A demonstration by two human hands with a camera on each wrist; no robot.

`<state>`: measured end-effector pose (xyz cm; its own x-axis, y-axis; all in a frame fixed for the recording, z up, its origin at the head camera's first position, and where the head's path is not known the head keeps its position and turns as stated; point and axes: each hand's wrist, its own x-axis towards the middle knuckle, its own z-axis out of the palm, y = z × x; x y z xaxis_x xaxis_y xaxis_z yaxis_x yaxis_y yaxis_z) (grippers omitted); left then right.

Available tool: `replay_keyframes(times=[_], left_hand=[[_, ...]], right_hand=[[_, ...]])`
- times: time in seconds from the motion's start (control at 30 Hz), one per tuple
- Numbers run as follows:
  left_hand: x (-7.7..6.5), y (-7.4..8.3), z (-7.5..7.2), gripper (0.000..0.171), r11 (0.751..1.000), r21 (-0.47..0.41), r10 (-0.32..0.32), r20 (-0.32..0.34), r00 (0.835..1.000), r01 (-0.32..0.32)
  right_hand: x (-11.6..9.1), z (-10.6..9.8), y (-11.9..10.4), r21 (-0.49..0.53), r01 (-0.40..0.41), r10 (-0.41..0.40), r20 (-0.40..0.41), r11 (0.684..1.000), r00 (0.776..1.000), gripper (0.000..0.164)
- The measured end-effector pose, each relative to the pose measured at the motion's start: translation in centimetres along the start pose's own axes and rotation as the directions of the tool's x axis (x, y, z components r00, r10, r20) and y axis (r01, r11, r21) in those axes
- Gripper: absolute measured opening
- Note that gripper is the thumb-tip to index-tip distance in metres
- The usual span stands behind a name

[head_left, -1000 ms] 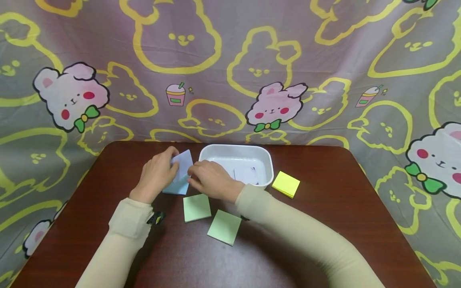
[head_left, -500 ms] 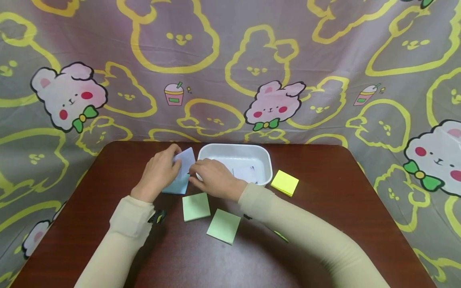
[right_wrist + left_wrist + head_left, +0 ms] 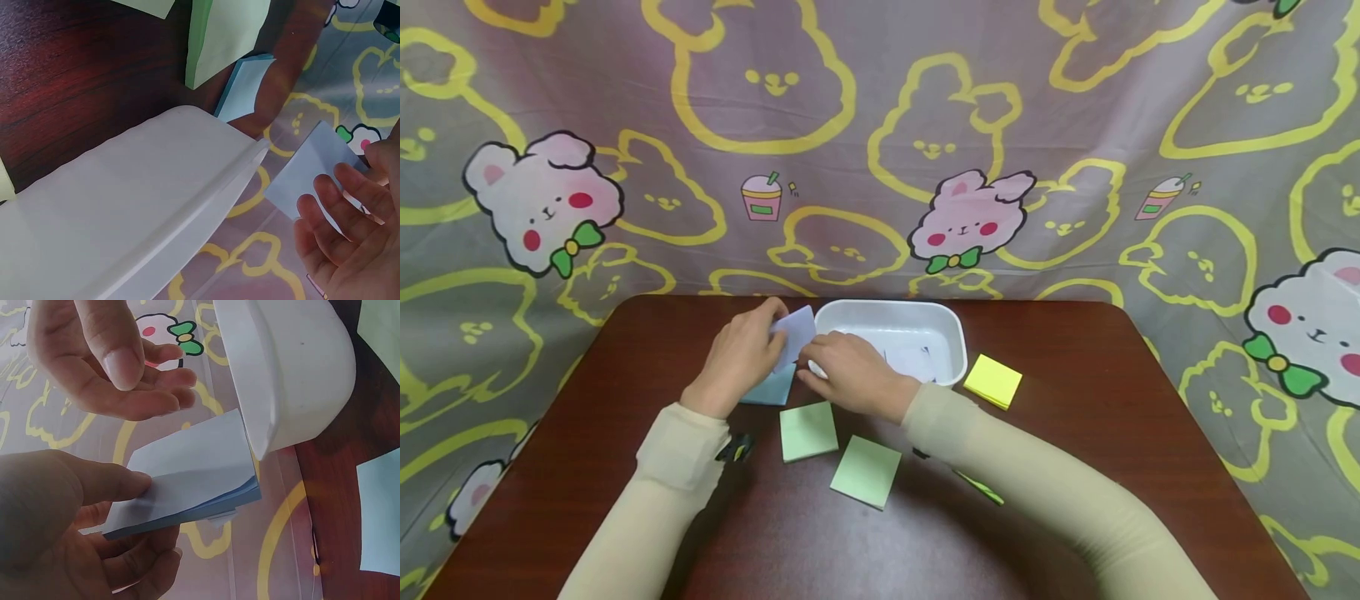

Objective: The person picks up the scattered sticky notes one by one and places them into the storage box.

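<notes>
My left hand (image 3: 741,354) pinches a pale lavender-blue sticky note pad (image 3: 794,333), raised at the back left beside the white tray (image 3: 953,337). The left wrist view shows its thumb on top of the pad and its fingers below. The pad's right edge shows slightly parted blue sheets. Close by, over the tray's left front corner, my right hand (image 3: 853,375) holds nothing; its fingers bend loosely, apart from the pad in the left wrist view. A light blue sticky note pad (image 3: 771,389) lies on the table, partly hidden by the left hand.
Inside the tray lie white notes (image 3: 912,362) with dark marks. Two light green pads (image 3: 808,431) (image 3: 867,472) lie in front of the hands. A yellow pad (image 3: 993,381) sits right of the tray. A yellow-green edge (image 3: 979,487) shows under the right sleeve. A patterned curtain (image 3: 850,167) hangs behind.
My left hand has shifted slightly right with the lavender-blue pad, lifting it off the light blue pad and uncovering more of that one. The right hand has moved slightly right.
</notes>
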<state>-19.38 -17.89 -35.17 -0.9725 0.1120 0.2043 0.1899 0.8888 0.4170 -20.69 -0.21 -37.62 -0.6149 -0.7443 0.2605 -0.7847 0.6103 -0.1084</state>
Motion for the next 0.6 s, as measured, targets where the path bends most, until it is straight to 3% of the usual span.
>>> replay_keyframes(times=[0.6], left_hand=[[0.6,1.1,0.9,0.013,0.998,0.020,0.052,-0.015,0.999,-0.051]], right_hand=[[-1.1,0.1,1.2,0.012,-0.013,0.013,-0.025,1.000,1.000,0.022]])
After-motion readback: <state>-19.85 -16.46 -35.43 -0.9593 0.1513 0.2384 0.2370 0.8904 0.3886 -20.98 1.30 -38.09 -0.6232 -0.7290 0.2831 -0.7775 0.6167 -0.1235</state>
